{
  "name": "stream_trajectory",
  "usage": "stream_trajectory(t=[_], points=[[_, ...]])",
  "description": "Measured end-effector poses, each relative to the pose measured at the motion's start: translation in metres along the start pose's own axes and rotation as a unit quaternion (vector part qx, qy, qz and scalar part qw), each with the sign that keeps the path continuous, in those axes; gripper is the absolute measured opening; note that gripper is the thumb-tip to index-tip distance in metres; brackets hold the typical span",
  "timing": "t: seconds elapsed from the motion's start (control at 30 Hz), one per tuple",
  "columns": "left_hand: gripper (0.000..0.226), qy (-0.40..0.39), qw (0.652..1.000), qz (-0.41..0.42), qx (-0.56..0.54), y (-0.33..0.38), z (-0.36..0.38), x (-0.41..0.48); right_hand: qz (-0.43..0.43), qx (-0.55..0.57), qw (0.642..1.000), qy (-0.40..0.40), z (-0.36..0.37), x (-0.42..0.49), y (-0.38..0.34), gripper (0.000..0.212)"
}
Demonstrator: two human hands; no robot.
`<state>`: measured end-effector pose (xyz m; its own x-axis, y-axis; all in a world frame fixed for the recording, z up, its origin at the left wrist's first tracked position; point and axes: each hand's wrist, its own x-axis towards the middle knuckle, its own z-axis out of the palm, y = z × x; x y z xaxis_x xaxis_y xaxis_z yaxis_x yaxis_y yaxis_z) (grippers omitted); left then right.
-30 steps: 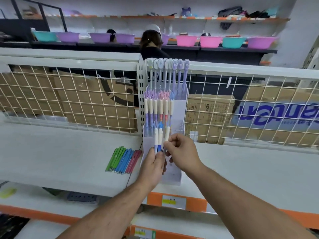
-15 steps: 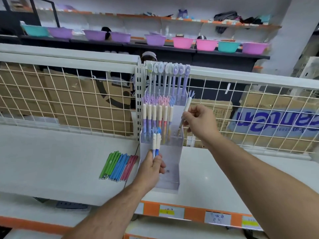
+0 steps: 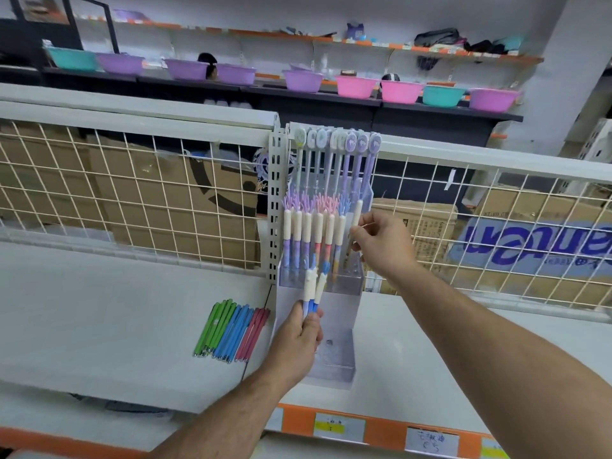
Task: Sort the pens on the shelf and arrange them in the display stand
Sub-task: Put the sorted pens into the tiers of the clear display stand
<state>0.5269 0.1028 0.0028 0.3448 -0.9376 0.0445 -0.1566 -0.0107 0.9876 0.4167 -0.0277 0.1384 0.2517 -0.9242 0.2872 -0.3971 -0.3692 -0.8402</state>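
Right hand (image 3: 381,240) pinches 1 pen (image 3: 357,213) at the stand (image 3: 334,352) middle row's right end, likely aligning it for insertion. Left hand (image 3: 298,339) grips 2 pens (image 3: 313,289) upright, near, probably queued next.

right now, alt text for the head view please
A person's right hand pinches a pen at the right of a clear display stand, while the left hand holds two blue-and-white pens before it. Green, blue and pink pens lie on the white shelf to its left.
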Motion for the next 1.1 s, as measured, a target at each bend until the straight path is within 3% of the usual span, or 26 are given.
stream_trajectory(t=[0.53,0.67,0.77,0.97,1.1], points=[[0.019,0.000,1.000,-0.001,0.008,0.000,0.001,0.000,0.003,-0.027,0.999,-0.041,0.003,-0.011,0.013,0.013],[0.020,0.002,1.000,-0.003,0.012,0.002,0.001,-0.001,0.002,-0.014,1.000,0.021,0.002,-0.021,0.018,0.007],[0.019,0.008,1.000,-0.002,0.016,0.002,0.000,-0.002,-0.022,-0.014,0.998,0.058,0.006,-0.037,0.021,0.015],[0.019,0.005,1.000,0.006,-0.011,0.000,0.004,0.001,-0.035,-0.075,0.992,-0.093,0.041,-0.084,0.026,0.034],[0.022,0.000,1.000,0.030,-0.005,0.002,0.006,-0.001,-0.008,-0.112,0.991,-0.077,0.056,-0.089,0.027,0.031]])
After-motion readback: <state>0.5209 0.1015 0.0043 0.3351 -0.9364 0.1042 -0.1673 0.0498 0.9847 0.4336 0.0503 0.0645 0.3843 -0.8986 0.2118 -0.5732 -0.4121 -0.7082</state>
